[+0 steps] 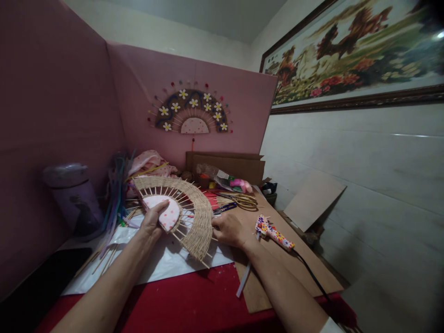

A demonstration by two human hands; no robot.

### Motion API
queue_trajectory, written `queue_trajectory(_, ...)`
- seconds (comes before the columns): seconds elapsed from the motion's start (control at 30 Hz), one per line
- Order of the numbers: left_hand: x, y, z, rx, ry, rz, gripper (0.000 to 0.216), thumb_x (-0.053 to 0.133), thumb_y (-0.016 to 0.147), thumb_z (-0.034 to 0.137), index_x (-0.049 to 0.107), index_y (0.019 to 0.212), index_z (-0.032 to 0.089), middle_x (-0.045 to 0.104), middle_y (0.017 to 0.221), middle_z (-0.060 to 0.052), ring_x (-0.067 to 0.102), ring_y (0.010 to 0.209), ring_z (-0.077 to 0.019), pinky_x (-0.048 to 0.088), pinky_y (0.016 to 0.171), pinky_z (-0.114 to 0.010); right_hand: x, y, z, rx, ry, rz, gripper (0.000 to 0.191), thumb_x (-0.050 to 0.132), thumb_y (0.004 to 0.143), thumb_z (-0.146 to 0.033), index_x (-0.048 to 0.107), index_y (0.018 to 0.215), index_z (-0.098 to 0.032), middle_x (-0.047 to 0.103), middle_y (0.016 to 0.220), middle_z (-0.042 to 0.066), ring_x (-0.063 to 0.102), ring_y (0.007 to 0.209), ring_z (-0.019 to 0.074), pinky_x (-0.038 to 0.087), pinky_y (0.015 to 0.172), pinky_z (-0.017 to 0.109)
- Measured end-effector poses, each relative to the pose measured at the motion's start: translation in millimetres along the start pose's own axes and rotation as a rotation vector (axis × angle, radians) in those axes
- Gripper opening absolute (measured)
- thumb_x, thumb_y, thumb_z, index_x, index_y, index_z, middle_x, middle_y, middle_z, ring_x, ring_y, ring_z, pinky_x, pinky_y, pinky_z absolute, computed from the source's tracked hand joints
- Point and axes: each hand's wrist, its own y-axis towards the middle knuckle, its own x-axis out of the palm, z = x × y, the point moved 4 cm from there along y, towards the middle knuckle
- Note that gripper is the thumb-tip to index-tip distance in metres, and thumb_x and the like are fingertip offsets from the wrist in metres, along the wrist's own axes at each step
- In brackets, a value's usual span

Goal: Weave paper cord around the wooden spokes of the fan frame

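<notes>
A half-round fan frame (pixel 194 210), woven of tan cord over thin wooden sticks, is held tilted above a white sheet (pixel 163 259). My left hand (pixel 152 221) grips its pink dotted half-disc centre (pixel 168 213), thumb on top. My right hand (pixel 227 229) is closed at the fan's right rim, fingers pinched on the woven cord and stick ends. A glue gun (pixel 274 233) with a colourful dotted body lies just right of that hand on a brown board.
Gold-handled scissors (pixel 243 200) and blue-handled pliers lie behind the fan. A finished flowered fan (pixel 190 113) hangs on the pink partition. A lilac jug (pixel 74 194) stands left, a cardboard box (pixel 229 164) at the back. The glue gun's black cable (pixel 310 273) trails right over the red tablecloth.
</notes>
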Motion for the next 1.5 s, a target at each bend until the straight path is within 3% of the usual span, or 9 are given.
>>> queue_trajectory(1.5,-0.3,0.6,-1.0,-0.004,0.024,0.0,0.008,0.057,0.071,0.003,0.057,0.072,0.011,0.064,0.059,-0.004,0.06,0.045,-0.0141,0.053,0.047,-0.025,-0.8,0.4,-1.6,0.004,-0.003,-0.009,0.017,0.051,0.072,-0.021,0.066,0.064,-0.016,0.067,0.065,0.006,0.049,0.052,0.01,0.021,0.051,0.025)
